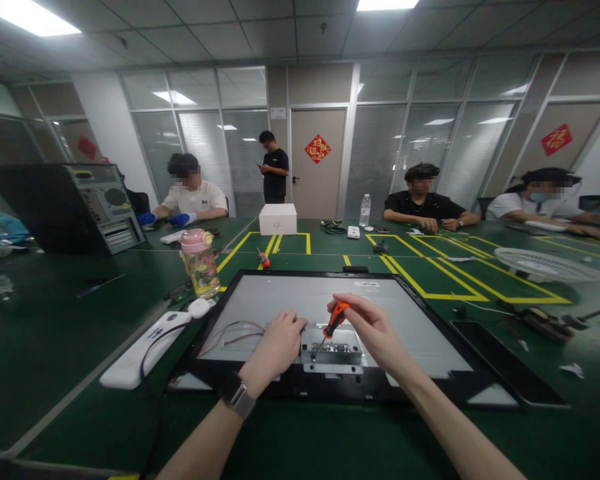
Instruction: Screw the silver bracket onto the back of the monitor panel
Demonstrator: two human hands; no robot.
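A flat monitor panel (pixel 405 313) lies face down on the green table in front of me, its grey metal back up. My right hand (pixel 373 328) is closed on an orange-handled screwdriver (pixel 334 323), whose tip points down at the small metal cover plate (pixel 341 352) near the panel's front edge. My left hand (pixel 277 347), with a watch on the wrist, rests curled at the left edge of that plate. Thin wires (pixel 230 331) loop across the panel to the left.
A white power strip (pixel 140 350) with a black cable lies left of the panel, beside a pink-lidded bottle (pixel 200 262). A computer case (pixel 70 207), white box (pixel 278 219), fan grille (pixel 545 265) and a black slab (pixel 505 360) sit around. Several people sit at the far side.
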